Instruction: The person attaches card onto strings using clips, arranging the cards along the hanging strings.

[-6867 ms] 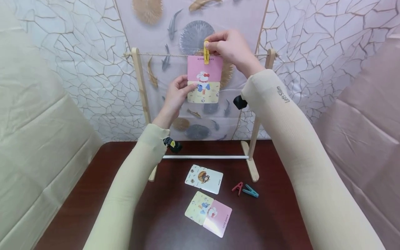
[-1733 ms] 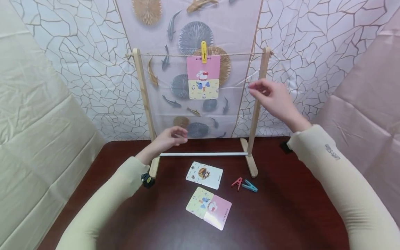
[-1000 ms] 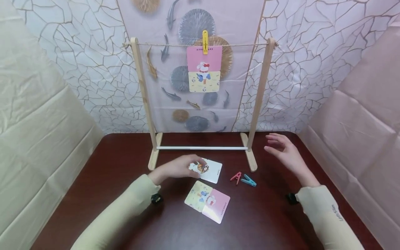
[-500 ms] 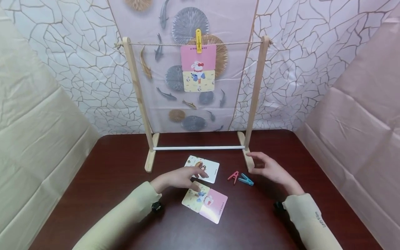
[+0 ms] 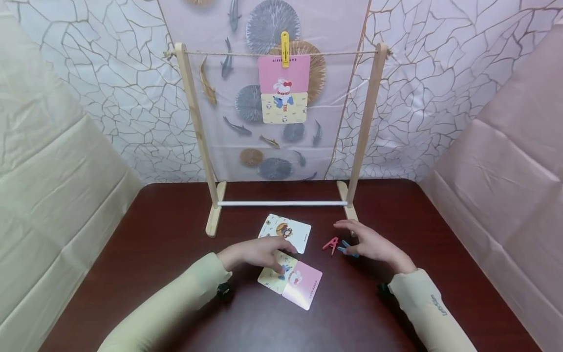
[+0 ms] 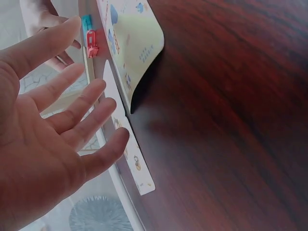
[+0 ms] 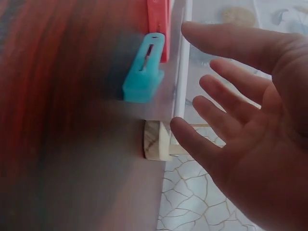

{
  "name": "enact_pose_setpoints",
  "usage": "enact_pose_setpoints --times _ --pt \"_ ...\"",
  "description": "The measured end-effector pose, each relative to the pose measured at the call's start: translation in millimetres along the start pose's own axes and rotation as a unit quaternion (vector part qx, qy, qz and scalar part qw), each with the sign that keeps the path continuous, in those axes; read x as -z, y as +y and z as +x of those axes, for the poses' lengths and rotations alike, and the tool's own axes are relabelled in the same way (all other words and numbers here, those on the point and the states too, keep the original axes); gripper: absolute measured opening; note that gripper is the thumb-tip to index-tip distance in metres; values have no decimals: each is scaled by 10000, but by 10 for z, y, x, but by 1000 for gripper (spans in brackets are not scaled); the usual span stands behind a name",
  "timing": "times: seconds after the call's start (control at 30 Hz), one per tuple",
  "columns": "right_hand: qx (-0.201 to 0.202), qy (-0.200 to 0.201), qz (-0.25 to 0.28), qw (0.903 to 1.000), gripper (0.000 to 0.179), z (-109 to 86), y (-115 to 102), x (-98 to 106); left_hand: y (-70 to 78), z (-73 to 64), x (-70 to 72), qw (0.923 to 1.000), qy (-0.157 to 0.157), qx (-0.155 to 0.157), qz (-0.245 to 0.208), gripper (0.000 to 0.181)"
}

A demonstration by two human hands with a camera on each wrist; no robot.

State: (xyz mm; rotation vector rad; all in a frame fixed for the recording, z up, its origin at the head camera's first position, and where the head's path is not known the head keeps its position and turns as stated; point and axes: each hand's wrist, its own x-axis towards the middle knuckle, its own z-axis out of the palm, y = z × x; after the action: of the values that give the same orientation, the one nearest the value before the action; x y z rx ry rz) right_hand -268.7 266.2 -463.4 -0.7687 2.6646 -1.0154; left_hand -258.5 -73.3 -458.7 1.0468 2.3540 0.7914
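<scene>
pink-and-yellow card [image 5: 293,281]: 1, nearest on the dark tabletop [image 5: 352,313], yellow end bowed up off the surface in the left wrist view. left hand [image 5: 257,252]: over that card's yellow half, fingers wide, nothing gripped; contact cannot be told. right hand [image 5: 374,244]: fingers wide, nothing held, thumb just beside the blue clip [image 7: 150,74]. red clip [image 7: 157,19]: 1, beside the blue 1, untouched. white card [image 5: 292,232]: 1, lying just beyond the pink-and-yellow card, bear print upward. wooden rack [image 5: 368,110]: 1, standing behind, string [image 5: 220,53] across its top. hung card [image 5: 283,88]: 1, pink over yellow, held to the string by the yellow clip [image 5: 285,51]. change noted: both hands have come down from the string, the left shifting past the white card to the nearer 1. judged meaning: 1 card pegged; 2 cards and 2 clips remain loose, with a matched pair apparently being chosen.
</scene>
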Motion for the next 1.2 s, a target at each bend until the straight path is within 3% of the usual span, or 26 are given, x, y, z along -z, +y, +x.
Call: enact_pose_setpoints --times 0.23,0.53,0.83,1.2 --pt "-157 -173 659 9976 67 -33 85 -33 53 56 -56 9993 -168 -228 263 54" --pt "116 -371 256 9989 62 14 91 -103 52 107 -119 9967 -190 -325 725 52" --pt "251 -477 -252 9982 54 94 40 -130 81 147 -122 9949 -369 -58 933 54" --pt "14 -620 -256 9978 51 96 -18 -127 74 182 -139 9896 -345 250 1372 50"
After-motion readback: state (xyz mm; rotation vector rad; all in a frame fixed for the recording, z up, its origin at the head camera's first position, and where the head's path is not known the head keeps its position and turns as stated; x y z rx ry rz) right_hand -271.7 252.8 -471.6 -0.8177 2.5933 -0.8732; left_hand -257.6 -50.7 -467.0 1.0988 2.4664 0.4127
